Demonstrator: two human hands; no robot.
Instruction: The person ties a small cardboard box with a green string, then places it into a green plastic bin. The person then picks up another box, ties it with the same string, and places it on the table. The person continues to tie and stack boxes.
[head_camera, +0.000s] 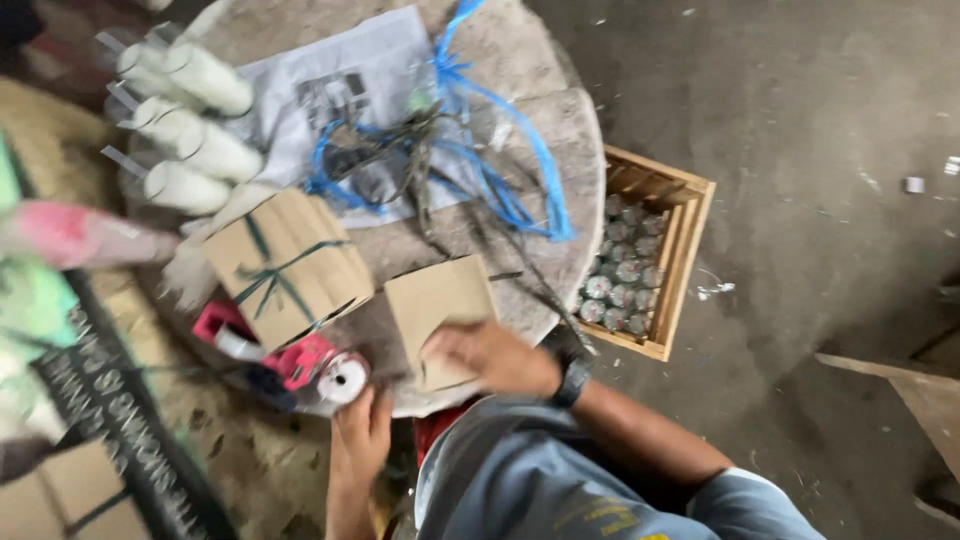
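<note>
My right hand (487, 357), a dark watch on its wrist, rests on the lower edge of a flat brown cardboard piece (437, 300) and appears to grip it at the near rim of a round stone table (560, 120). My left hand (360, 432) reaches up from below with fingers extended. Its fingertips are just under a white tape roll (343, 378) that sits on a red dispenser (290, 357). A brown paper package tied with green string (288, 265) lies just left of the cardboard piece.
Several white tubes (190, 110) lie at the table's far left beside a newspaper sheet (340, 85) and tangled blue plastic string (500, 170). A wooden crate of round cans (645, 265) stands on the floor to the right. Cardboard boxes (65, 500) sit at the lower left.
</note>
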